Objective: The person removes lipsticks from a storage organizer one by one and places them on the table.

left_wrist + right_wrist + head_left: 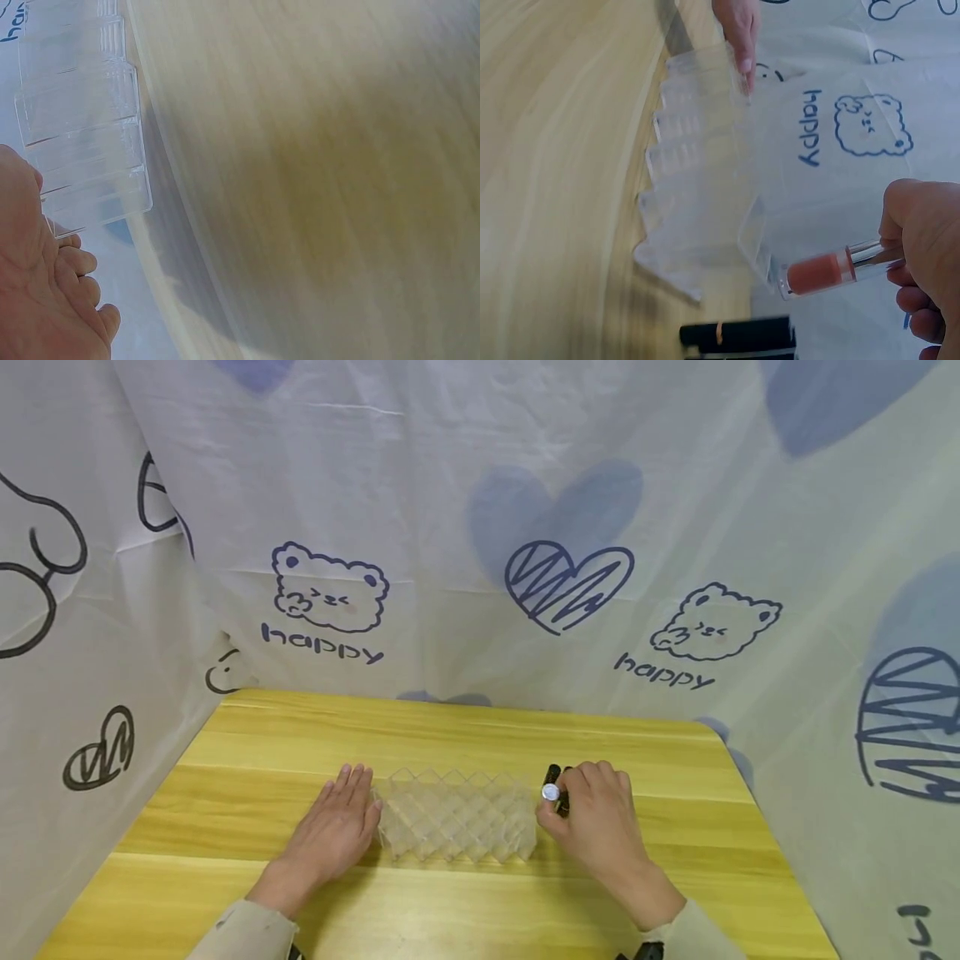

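A clear plastic organizer (457, 818) with diamond-shaped compartments stands on the table. My left hand (337, 827) lies at its left end, fingers extended and the thumb side against the wall. In the left wrist view, that palm is beside the organizer's stepped edge (90, 142). At the right end, my right hand (600, 814) pinches a lipstick (817, 274) by its silver part. The lipstick's clear end, coral inside, points toward the organizer's upper corner in the right wrist view. Black lipstick tubes (739, 334) stand close by, partly behind my right hand in the head view.
The yellow wood-grain table (420, 914) extends around the organizer on all sides. A pale curtain (442, 610) printed with hearts and bears hangs behind the table's far edge and along both sides.
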The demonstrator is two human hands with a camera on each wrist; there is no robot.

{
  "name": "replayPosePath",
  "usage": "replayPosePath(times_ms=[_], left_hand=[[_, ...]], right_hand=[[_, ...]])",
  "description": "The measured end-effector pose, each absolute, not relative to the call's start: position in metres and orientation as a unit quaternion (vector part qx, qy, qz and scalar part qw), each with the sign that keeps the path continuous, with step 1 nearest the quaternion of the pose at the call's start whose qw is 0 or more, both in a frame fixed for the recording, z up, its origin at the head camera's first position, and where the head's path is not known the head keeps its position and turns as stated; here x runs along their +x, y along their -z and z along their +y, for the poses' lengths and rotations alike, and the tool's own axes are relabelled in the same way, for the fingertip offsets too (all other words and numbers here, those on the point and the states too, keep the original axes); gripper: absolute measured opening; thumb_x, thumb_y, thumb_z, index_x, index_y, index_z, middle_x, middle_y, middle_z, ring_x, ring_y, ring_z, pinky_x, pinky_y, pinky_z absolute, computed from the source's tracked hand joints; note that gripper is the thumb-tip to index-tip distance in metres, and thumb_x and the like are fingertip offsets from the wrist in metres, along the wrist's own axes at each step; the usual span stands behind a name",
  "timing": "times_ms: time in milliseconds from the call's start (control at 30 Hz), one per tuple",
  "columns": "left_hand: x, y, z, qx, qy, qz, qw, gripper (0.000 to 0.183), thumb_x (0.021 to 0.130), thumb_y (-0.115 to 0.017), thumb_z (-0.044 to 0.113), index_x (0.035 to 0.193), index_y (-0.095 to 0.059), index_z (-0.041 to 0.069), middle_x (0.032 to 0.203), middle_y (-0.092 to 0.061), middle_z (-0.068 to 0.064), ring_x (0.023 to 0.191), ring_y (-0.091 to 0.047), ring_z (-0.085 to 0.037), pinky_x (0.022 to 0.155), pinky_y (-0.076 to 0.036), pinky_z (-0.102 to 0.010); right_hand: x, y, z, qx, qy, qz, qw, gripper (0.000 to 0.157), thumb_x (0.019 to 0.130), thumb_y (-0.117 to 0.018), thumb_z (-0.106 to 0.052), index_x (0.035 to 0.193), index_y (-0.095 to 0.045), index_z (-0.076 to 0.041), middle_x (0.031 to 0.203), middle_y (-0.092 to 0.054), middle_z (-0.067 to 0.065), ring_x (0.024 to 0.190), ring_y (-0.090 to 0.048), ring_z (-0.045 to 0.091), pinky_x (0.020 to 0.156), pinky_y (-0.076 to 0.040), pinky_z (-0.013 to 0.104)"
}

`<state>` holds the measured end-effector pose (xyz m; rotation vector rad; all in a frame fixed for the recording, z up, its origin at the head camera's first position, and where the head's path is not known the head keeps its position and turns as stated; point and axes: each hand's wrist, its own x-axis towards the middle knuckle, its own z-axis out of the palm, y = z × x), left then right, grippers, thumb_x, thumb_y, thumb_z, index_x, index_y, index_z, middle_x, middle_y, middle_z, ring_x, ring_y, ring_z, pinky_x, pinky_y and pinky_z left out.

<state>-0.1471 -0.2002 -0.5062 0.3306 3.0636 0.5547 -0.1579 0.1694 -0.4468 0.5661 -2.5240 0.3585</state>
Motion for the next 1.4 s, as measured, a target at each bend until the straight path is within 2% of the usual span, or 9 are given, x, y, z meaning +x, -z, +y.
replayPosePath(times_ms=[433, 800, 1167, 1400], left_hand=[[-0.149, 0.508, -0.203, 0.105, -0.179, 0.978, 0.004, 0.067, 0.117, -0.026, 0.04, 0.164, -0.024, -0.007, 0.171, -0.025, -0.027, 0.161, -0.016, -0.044, 0.132, -0.016, -0.062], [-0.149, 0.509, -0.203, 0.108, -0.184, 0.977, 0.005, 0.067, 0.117, -0.026, 0.04, 0.164, -0.024, -0.007, 0.171, -0.024, -0.027, 0.161, -0.016, -0.044, 0.131, -0.016, -0.063], [-0.148, 0.51, -0.202, 0.107, -0.183, 0.977, 0.005, 0.066, 0.117, -0.027, 0.039, 0.164, -0.024, -0.007, 0.171, -0.025, -0.027, 0.161, -0.017, -0.043, 0.131, -0.016, -0.062], [-0.148, 0.51, -0.202, 0.106, -0.184, 0.977, 0.005, 0.066, 0.117, -0.027, 0.039, 0.164, -0.024, -0.006, 0.171, -0.025, -0.026, 0.161, -0.017, -0.043, 0.132, -0.016, -0.062]], right_hand=[[-0.158, 0.462, 0.222, 0.167, -0.126, -0.934, 0.288, 0.019, 0.078, -0.076, -0.024, 0.082, -0.069, -0.006, 0.081, -0.065, 0.007, 0.078, -0.054, 0.029, 0.072, -0.038, 0.038], [-0.171, 0.488, 0.254, 0.127, -0.13, -0.948, 0.261, 0.022, 0.081, -0.079, -0.022, 0.088, -0.073, -0.003, 0.086, -0.067, 0.011, 0.083, -0.056, 0.033, 0.074, -0.041, 0.044], [-0.18, 0.507, 0.262, 0.105, -0.132, -0.96, 0.222, 0.023, 0.086, -0.078, -0.023, 0.093, -0.073, -0.002, 0.089, -0.067, 0.011, 0.085, -0.055, 0.033, 0.074, -0.039, 0.042], [-0.186, 0.514, 0.26, 0.103, -0.134, -0.962, 0.214, 0.023, 0.086, -0.077, -0.022, 0.094, -0.072, -0.001, 0.091, -0.068, 0.013, 0.087, -0.056, 0.034, 0.075, -0.041, 0.043]])
